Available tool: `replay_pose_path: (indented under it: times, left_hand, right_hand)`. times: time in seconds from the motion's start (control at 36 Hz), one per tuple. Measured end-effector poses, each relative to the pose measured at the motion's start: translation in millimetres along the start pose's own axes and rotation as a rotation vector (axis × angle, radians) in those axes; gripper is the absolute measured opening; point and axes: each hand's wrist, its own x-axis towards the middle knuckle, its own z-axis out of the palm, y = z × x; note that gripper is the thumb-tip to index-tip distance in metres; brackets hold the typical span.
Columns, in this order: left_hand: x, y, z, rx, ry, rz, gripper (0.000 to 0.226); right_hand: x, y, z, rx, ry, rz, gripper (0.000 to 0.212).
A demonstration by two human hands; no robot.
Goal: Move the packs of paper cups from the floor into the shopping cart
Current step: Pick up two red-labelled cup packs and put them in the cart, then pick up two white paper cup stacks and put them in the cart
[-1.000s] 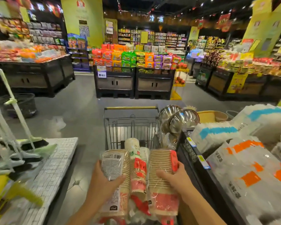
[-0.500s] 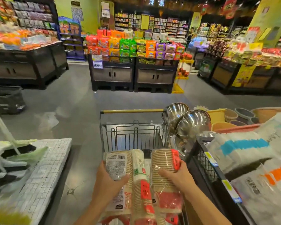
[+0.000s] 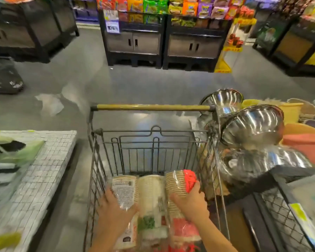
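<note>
Three packs of paper cups [image 3: 152, 195], wrapped in clear plastic, lie side by side between my hands, low inside the wire shopping cart [image 3: 149, 140]. My left hand [image 3: 115, 210] grips the left pack, which has a white printed label. My right hand [image 3: 191, 202] grips the right pack of brown ribbed cups with a red tag. The middle pack is squeezed between the two. The cart's yellow handle bar [image 3: 151, 107] is at the far end. The packs' near ends run out of view at the bottom.
Shiny steel bowls [image 3: 251, 126] hang close against the cart's right side, above a black wire display bin [image 3: 284, 215]. A white tiled platform [image 3: 44, 171] with bagged goods stands to the left. Grey floor and dark display stands [image 3: 135, 39] lie ahead.
Both hands have lowered the three packs from above the cart's near rim down into the basket. My view has tilted downward and moved closer to the cart.
</note>
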Motion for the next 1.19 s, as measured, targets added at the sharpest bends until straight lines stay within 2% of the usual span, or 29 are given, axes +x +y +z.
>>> replay_pose_path:
  times: [0.14,0.33,0.44,0.53,0.67,0.78,0.86,1.03,1.08,1.19]
  left_hand:
    - [13,-32,23,0.012,-0.025,-0.045,0.134]
    - [14,-9,13,0.146,-0.074,-0.061,0.136]
    - [0,17,-6,0.234,-0.015,-0.036,0.12]
    - [-13,34,-37,0.304,0.05,0.098,0.096]
    - [-49,52,-114,0.342,0.146,0.181,0.071]
    - [-88,37,-187,0.406,0.248,0.151,0.069]
    - [-130,2,-244,0.425,0.342,0.087,0.065]
    - [-265,-94,-350,0.453,0.538,-0.065,0.063]
    - [-320,-137,-377,0.436,0.58,-0.135,0.069]
    - [-442,-233,-417,0.413,0.705,-0.274,0.085]
  right_hand:
    - [27,12,18,-0.026,-0.008,0.023,0.133]
    - [24,5,16,-0.075,-0.022,0.036,0.136]
    - [5,-7,6,-0.171,-0.011,-0.02,0.142]
    - [-16,-32,-6,-0.293,0.031,-0.185,0.132]
    - [-63,-101,-13,-0.473,-0.092,-0.536,0.106]
    - [-135,-163,-3,-0.593,-0.148,-0.8,0.089]
    - [-204,-196,16,-0.618,-0.159,-0.994,0.071]
    - [-380,-228,75,-0.708,-0.211,-1.332,0.074]
    - [-446,-226,101,-0.736,-0.239,-1.448,0.067]
    - [-579,-205,162,-0.799,-0.286,-1.674,0.068]
